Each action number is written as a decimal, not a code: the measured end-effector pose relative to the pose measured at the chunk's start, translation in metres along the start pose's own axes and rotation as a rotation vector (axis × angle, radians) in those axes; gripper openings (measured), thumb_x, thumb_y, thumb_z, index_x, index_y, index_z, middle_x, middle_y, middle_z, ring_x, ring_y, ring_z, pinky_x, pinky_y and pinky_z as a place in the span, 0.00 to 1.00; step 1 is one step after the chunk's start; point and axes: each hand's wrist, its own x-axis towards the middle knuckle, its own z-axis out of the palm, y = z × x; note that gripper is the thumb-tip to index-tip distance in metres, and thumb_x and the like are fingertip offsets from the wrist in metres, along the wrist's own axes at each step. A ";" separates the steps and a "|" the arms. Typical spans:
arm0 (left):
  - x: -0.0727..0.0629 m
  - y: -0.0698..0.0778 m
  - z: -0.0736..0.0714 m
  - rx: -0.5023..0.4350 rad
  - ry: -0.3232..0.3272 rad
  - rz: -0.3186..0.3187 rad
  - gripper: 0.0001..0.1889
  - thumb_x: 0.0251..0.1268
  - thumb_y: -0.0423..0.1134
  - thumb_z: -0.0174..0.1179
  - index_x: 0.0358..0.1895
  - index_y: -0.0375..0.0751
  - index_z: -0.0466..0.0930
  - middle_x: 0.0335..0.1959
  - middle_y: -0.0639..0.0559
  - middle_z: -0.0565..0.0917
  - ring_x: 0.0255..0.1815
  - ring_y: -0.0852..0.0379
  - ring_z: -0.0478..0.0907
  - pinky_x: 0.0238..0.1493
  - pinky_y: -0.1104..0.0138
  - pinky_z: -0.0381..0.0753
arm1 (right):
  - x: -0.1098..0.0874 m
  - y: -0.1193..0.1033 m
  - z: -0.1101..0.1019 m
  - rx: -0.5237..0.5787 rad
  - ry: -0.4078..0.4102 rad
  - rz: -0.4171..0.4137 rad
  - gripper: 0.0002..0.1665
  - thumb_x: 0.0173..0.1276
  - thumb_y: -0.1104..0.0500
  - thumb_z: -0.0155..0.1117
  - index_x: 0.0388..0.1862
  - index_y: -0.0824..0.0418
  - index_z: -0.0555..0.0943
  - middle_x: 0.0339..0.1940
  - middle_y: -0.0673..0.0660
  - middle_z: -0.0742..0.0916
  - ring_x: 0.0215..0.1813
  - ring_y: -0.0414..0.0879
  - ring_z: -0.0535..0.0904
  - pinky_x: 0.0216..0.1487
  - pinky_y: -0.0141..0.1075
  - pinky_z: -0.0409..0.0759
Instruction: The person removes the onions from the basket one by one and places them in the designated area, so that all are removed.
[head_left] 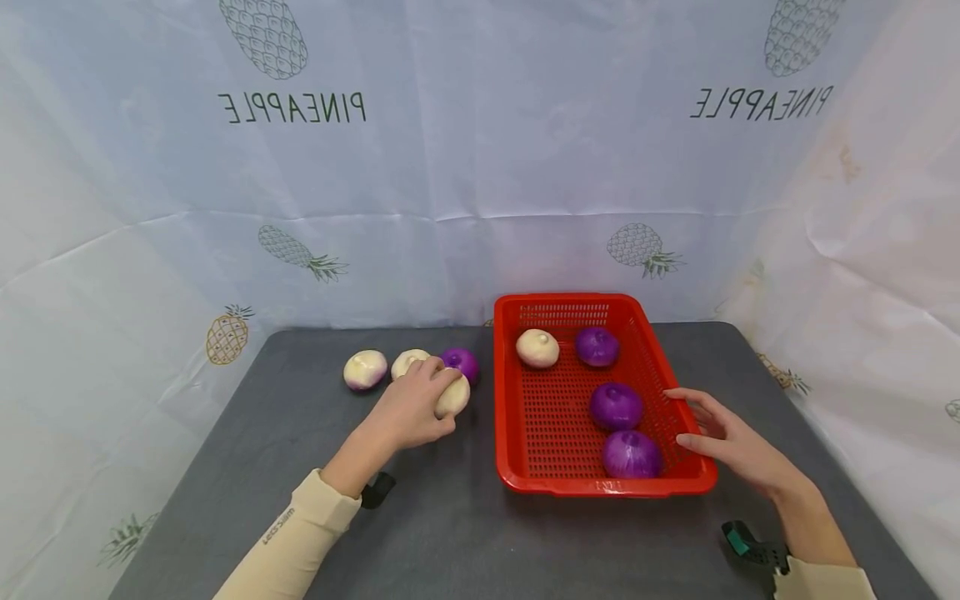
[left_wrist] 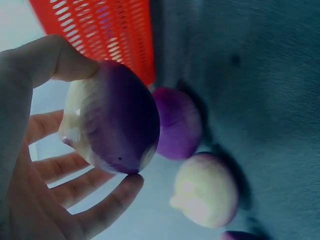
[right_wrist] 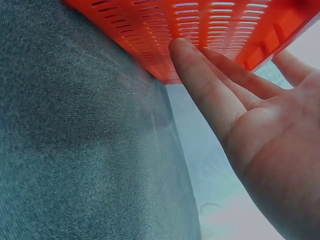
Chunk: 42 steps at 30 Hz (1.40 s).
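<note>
My left hand (head_left: 412, 406) holds a white and purple turnip (left_wrist: 117, 120) between thumb and fingers, over the table left of the red basket (head_left: 504, 417). Close by on the table are a purple turnip (head_left: 461, 364), a white one partly hidden by the hand, and a white turnip with a purple flank (head_left: 365, 370). My right hand (head_left: 733, 447) rests at the basket's right side, its fairly straight fingers (right_wrist: 200, 75) along the slotted wall and the thumb by the rim. Inside the basket lie a white turnip (head_left: 537, 348) and 3 purple turnips (head_left: 616, 407).
A dark grey cloth (head_left: 450, 542) covers the table. White sheeting (head_left: 480, 150) with pineapple prints hangs behind it and along both sides. Dark straps (head_left: 377, 490) circle both wrists.
</note>
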 end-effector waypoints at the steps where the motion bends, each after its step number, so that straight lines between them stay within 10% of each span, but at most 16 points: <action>1: -0.001 -0.001 0.002 -0.009 -0.021 -0.014 0.30 0.52 0.43 0.68 0.63 0.45 0.79 0.56 0.43 0.76 0.54 0.42 0.73 0.44 0.50 0.81 | 0.000 0.000 0.000 -0.001 0.000 -0.001 0.37 0.73 0.62 0.59 0.77 0.60 0.58 0.66 0.57 0.75 0.57 0.40 0.81 0.47 0.47 0.86; 21: -0.002 -0.004 0.030 -0.010 -0.141 -0.052 0.30 0.56 0.45 0.70 0.64 0.44 0.78 0.50 0.46 0.74 0.48 0.49 0.71 0.33 0.56 0.78 | 0.000 0.001 0.000 -0.021 0.006 -0.007 0.37 0.72 0.60 0.60 0.77 0.59 0.59 0.66 0.54 0.75 0.58 0.38 0.80 0.48 0.45 0.86; 42: 0.002 0.007 0.010 0.029 -0.053 0.005 0.22 0.63 0.45 0.66 0.58 0.41 0.80 0.48 0.44 0.78 0.43 0.47 0.74 0.36 0.57 0.80 | 0.000 -0.001 0.001 -0.026 0.007 0.002 0.37 0.72 0.60 0.60 0.76 0.61 0.58 0.68 0.73 0.70 0.56 0.39 0.81 0.47 0.45 0.86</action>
